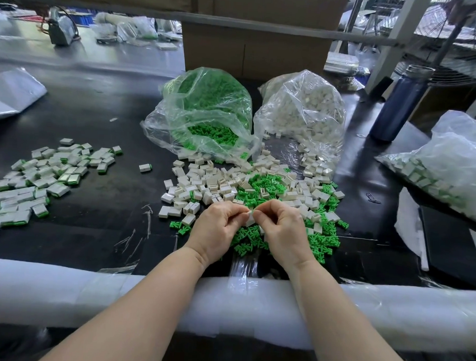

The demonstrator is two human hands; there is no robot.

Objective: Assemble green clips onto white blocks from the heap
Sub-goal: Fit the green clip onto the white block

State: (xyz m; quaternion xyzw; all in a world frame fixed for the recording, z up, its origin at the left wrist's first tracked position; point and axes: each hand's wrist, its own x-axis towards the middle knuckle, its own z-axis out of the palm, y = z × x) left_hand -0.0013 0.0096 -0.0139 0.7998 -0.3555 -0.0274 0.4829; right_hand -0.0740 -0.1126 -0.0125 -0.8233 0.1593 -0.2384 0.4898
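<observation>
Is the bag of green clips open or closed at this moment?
Open. The bag of green clips lies on its side, its mouth gaping toward the person, and clips spill out onto the black table.

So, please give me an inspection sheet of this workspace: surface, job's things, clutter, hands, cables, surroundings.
Surface: black table, white foam edge pad.
Job's things: mixed heap of white blocks and green clips; bag of green clips; bag of white blocks; assembled pile at left; bag of assembled pieces at right.
Clutter: blue bottle.
Hands: left hand and right hand pinch one white block.
Cables: nothing seen.
Surroundings: cardboard box, fan.
</observation>
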